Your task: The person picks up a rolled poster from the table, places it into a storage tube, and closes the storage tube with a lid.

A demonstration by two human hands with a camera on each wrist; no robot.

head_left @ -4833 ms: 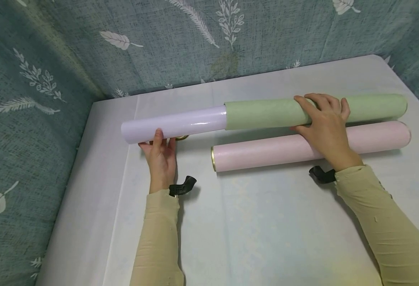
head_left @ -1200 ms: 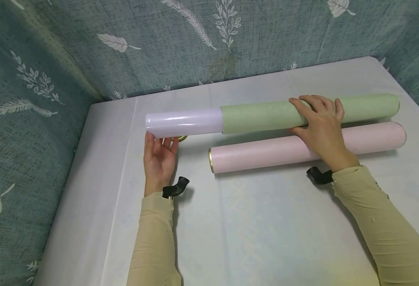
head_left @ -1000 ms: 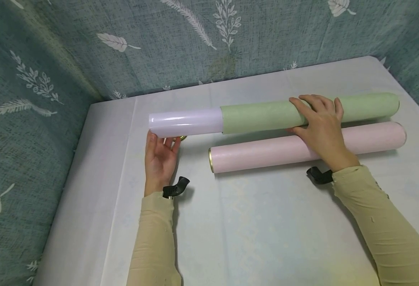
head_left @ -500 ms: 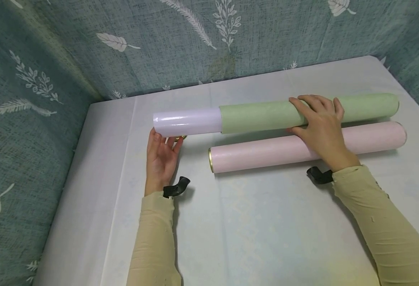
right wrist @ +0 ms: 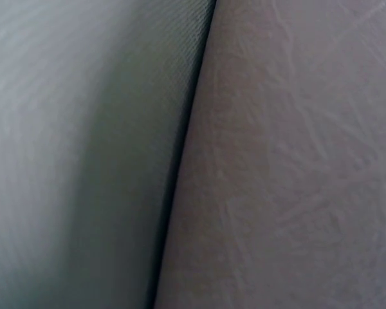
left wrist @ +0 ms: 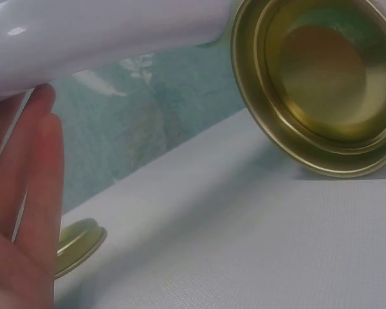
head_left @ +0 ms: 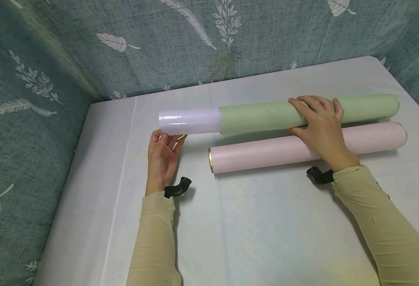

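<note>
A glossy pale lavender roll [head_left: 189,121], like a rolled-up sheet, sticks out of the left end of a green cardboard tube [head_left: 256,117]. My left hand [head_left: 162,159] holds the roll's outer end at its lower edge, thumb and forefinger together there. In the left wrist view its other fingers [left wrist: 42,167] stretch up under the roll [left wrist: 103,35]. My right hand [head_left: 322,125] grips the green tube around its middle, thumb on the near side. A gold metal lid [head_left: 182,138] lies on the table, partly behind my left fingers.
A pink tube [head_left: 259,155] with a gold-rimmed end [left wrist: 321,71] lies in front of the green one, partly under my right wrist. The white-covered table [head_left: 266,230] ends at a teal leaf-patterned curtain [head_left: 181,47] at the back and left.
The roll has slid rightward, deeper into the green tube, so less of it shows. My left fingers moved right along with its end. My right hand kept its grip on the green tube.
</note>
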